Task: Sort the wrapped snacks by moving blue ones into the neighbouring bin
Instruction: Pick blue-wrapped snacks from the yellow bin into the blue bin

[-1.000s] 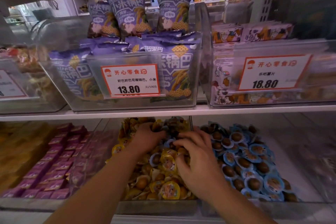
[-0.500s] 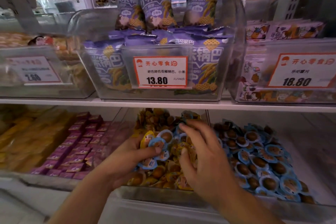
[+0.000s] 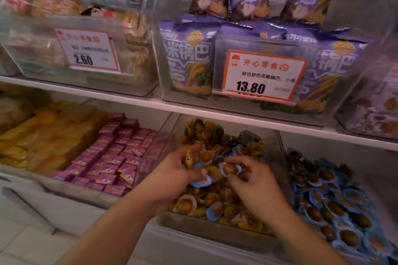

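Head camera looked down on two shelf levels, and much of the frame was smeared by motion blur, worst in the upper left. At lower centre sat the mixed bin (image 3: 215,225), a clear tub heaped with yellow-wrapped snacks (image 3: 187,205) and a few blue-wrapped snacks (image 3: 214,211) among them; its near wall was partly hidden behind both forearms. The left hand (image 3: 172,175) hovered over the pile with fingers curled, thumb pressing several blue-rimmed packets (image 3: 201,180) and one yellow one against the palm; how many it held could not be counted. The right hand (image 3: 254,185) was just beside it, thumb and fingertips pinched on a single pale-rimmed packet (image 3: 230,169), whose rim colour was hard to judge in the blur. In the lower right lay the blue bin (image 3: 286,157), filled with blue-wrapped snacks only and cut off by the right and bottom edges. Left of the mixed bin, pink packets (image 3: 112,157) and yellow bags (image 3: 43,135) filled further tubs, their print unreadable. On the upper shelf, purple bags (image 3: 189,58) stood behind a price card (image 3: 262,75) reading 13.80; another price tag (image 3: 88,50) at upper left read 2.60, its smaller text illegible.
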The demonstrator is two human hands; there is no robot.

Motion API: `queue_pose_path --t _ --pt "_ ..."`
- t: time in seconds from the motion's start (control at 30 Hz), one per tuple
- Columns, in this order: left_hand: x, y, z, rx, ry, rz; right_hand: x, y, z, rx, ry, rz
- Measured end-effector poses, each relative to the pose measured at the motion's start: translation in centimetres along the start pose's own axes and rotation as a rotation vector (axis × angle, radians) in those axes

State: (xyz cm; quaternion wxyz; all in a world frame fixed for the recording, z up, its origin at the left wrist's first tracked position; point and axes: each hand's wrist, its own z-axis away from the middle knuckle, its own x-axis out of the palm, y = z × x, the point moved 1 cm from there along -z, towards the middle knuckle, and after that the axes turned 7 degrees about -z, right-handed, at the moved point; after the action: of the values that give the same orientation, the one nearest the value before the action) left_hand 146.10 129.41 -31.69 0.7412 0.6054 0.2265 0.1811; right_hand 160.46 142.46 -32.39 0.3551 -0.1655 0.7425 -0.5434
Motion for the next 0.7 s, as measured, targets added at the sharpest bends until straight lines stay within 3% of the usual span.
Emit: queue_pose_path --t 0.13,0.3,0.4,0.47,0.6,0.7 --pt "-1.0 0.2 -0.1 0.209 0.133 -0.329 -0.8 -1.0 0.3 -0.072 -0.099 0.158" --pt "-0.6 -0.2 0.3 0.435 0.205 -0.67 -0.2 -1.6 1.7 -0.164 -0.55 0.459" --pt "-0.4 0.0 0.3 0.478 0.268 -0.736 -0.2 -1.5 1.7 -0.148 -0.584 0.457" --pt "0.0 0.5 0.3 0.466 0.304 -0.625 -0.7 -1.6 1.5 -0.128 -0.571 0.411" --pt "1.7 1.1 0.4 0.242 0.22 -0.17 -1.1 -1.3 1.7 -0.144 -0.535 0.481" --pt "3.2 1.7 0.6 0.076 0.215 0.155 -1.2 -2.1 2.1 -0.133 -0.287 0.343"
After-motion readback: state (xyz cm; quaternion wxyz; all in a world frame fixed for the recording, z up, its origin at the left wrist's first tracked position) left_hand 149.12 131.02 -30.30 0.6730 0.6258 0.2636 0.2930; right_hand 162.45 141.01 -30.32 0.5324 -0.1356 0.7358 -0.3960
